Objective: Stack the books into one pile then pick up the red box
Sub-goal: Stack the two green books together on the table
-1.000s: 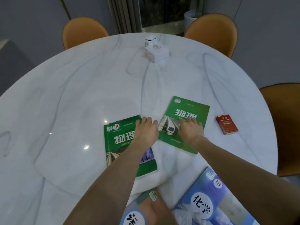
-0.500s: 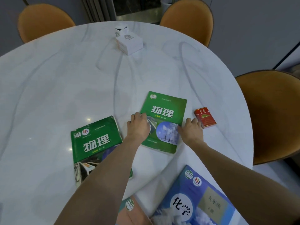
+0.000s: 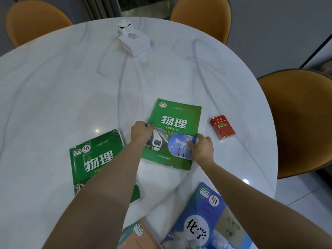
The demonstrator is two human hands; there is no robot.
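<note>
A green book (image 3: 177, 121) lies flat near the middle of the white marble table (image 3: 71, 83). My left hand (image 3: 141, 133) grips its left edge and my right hand (image 3: 202, 148) grips its right edge, thumb on the cover. A second green book (image 3: 95, 155) lies to the left, partly under my left forearm. A blue book (image 3: 206, 221) and a pinkish book (image 3: 138, 234) lie at the near edge. The small red box (image 3: 222, 127) sits just right of the held book.
Two white boxes (image 3: 133, 41) stand at the far side of the table. Orange chairs surround it: far left (image 3: 34, 20), far right (image 3: 201, 17) and right (image 3: 296, 119). The table's right edge curves close to the red box.
Both hands left the tops of the two green books and closed on the side edges of the right green book. The camera view shifted rightward.
</note>
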